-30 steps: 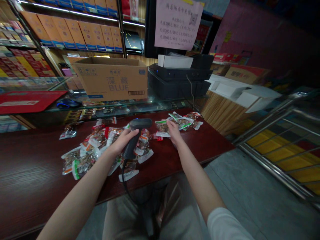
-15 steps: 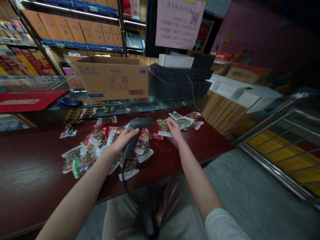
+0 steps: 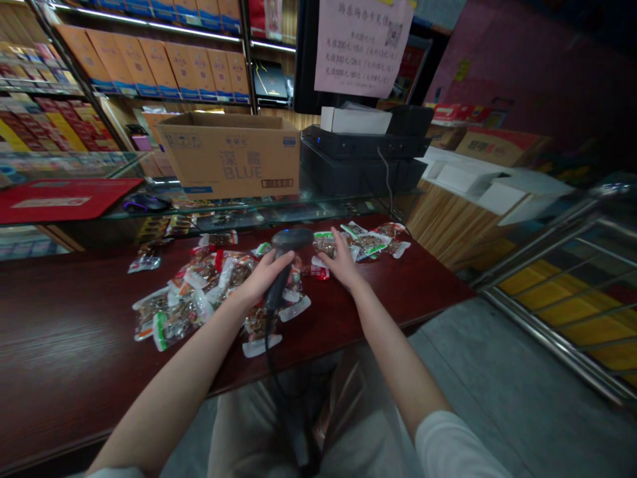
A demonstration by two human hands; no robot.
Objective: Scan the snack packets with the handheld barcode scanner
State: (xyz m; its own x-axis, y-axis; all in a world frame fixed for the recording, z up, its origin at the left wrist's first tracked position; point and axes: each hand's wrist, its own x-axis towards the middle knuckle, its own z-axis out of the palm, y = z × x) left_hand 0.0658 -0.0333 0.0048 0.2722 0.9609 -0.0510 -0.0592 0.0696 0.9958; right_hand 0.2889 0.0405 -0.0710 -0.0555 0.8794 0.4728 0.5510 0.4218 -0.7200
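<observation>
Head camera, from the left: a loose pile of clear snack packets (image 3: 186,292) lies on the dark red table (image 3: 64,305), and just right of it the left hand (image 3: 261,275) has its fingers wrapped around the handle of a black scanner (image 3: 279,285). Next, the right hand (image 3: 343,264) holds thumb and fingers parted beside a green-edged packet (image 3: 324,244), whether touching I cannot tell, with a smaller packet cluster (image 3: 374,243) lying farther right on the table.
</observation>
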